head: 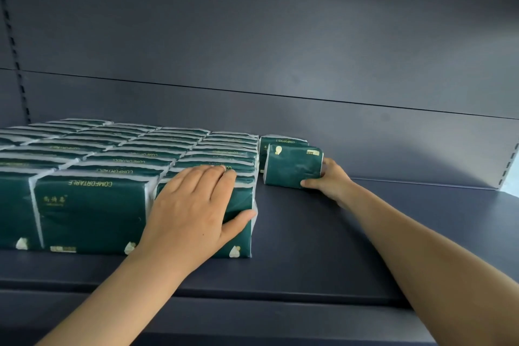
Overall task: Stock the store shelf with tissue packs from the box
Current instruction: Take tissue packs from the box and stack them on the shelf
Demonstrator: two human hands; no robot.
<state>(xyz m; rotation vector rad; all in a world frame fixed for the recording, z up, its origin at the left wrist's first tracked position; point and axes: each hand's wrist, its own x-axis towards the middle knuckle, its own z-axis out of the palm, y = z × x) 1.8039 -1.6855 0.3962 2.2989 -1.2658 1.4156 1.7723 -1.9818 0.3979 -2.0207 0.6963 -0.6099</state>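
Left hand point(193, 205) rests flat, grip released, on the front corner of the green tissue packs point(92, 211) printed "COMFORTABLE"; rightward on the shelf point(295, 247), the right hand point(328, 180) has its grip clasped round a single pack point(292, 166) just beside them

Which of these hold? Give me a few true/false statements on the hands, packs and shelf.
1. The left hand rests on the front-right pack of the big block. True.
2. The right hand holds nothing. False: it grips a single pack by its right end.
3. The single pack sits left of the block. False: it is to the right of the block, with bare shelf in front of it.
4. Another pack stands right behind the single pack. True.
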